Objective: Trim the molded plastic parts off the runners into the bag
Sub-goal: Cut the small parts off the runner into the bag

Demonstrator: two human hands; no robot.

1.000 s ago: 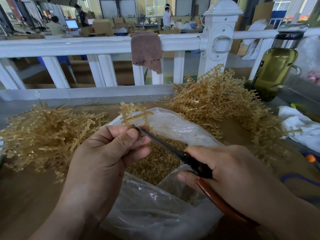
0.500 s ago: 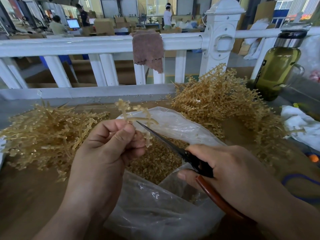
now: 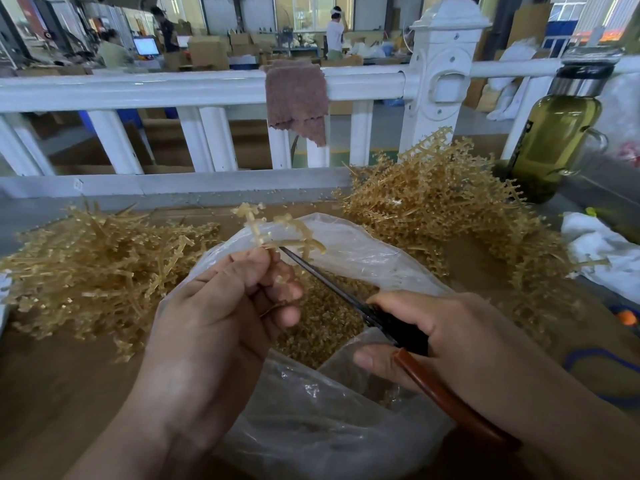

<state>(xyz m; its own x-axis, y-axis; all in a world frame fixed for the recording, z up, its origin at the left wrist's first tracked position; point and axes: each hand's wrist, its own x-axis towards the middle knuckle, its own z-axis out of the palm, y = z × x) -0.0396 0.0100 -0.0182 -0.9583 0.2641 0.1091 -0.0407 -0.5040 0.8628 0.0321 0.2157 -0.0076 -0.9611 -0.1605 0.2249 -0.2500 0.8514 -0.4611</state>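
My left hand (image 3: 221, 306) pinches a tan plastic runner (image 3: 277, 230) above the open clear plastic bag (image 3: 311, 427). Small molded parts still sit on the runner's upper branches. My right hand (image 3: 460, 344) grips scissors (image 3: 388, 320) with brown handles, and their dark blade tips touch the runner just above my left fingertips. Several cut tan parts (image 3: 322, 317) lie heaped inside the bag. A pile of runners (image 3: 93, 268) lies at the left, and a taller pile with parts attached (image 3: 440, 202) rises at the right.
A white railing (image 3: 207, 88) with a brown rag (image 3: 298, 98) hung on it runs across the back. A bottle of greenish liquid (image 3: 554, 140) stands at the right, with white cloth (image 3: 602, 251) below it. The brown table surface (image 3: 59, 386) extends to the lower left.
My left hand has turned and raised the runner, so more of its branches stick up. The scissor tips have followed it up and now sit at the runner's stem.
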